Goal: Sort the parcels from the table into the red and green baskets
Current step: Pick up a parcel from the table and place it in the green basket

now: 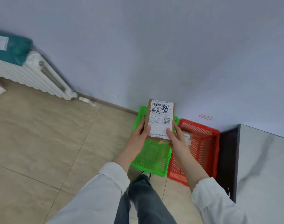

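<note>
A brown cardboard parcel (pixel 160 118) with a white shipping label is held upright in the air above the green basket (pixel 151 160). My left hand (pixel 140 134) grips its lower left edge, thumb on the label. My right hand (pixel 176 136) grips its lower right edge, thumb also on the label. The green basket stands on the floor by the wall, and what shows of its inside looks empty. The red basket (pixel 202 147) stands right beside it, touching on the right, with one small labelled parcel (pixel 187 137) inside, partly hidden by my right hand.
A grey table (pixel 264 167) fills the right side, its dark edge next to the red basket. A white radiator (pixel 33 75) runs along the left wall with a teal parcel bag (pixel 10 49) on top. My leg (pixel 142 194) stands just before the green basket on tiled floor.
</note>
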A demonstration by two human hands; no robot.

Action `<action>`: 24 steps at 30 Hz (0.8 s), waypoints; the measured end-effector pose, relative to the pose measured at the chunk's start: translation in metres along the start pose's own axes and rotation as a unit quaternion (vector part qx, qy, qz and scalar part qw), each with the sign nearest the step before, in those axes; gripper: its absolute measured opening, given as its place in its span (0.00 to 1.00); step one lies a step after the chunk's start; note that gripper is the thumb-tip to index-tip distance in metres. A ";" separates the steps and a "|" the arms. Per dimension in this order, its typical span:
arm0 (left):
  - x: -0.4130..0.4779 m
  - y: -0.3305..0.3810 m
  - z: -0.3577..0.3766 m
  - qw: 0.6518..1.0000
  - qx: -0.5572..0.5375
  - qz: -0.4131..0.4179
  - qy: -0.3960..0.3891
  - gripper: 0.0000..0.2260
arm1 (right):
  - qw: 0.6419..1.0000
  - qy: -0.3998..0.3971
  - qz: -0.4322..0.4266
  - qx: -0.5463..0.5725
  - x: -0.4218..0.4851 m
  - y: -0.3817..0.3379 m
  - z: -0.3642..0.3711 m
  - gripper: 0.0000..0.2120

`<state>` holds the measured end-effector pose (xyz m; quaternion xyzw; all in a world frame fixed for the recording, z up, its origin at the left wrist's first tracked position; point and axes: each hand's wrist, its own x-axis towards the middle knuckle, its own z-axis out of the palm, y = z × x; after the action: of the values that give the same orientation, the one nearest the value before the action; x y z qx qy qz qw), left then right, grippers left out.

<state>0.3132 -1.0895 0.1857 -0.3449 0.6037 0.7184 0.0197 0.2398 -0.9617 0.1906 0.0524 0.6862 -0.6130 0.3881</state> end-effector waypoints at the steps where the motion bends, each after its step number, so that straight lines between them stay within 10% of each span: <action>1: 0.010 -0.001 0.003 1.000 0.002 -0.004 0.001 0.24 | 1.000 0.002 0.010 -0.003 0.009 0.002 -0.001 0.29; 24: 0.444 -0.482 0.005 0.980 0.098 -0.005 0.172 0.20 | 0.998 0.056 0.029 0.008 0.495 0.448 -0.004 0.24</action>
<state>0.1868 -1.1274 -0.4562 -0.4627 0.6638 0.5857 -0.0470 0.1401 -1.0493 -0.4642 0.1093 0.7005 -0.6029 0.3660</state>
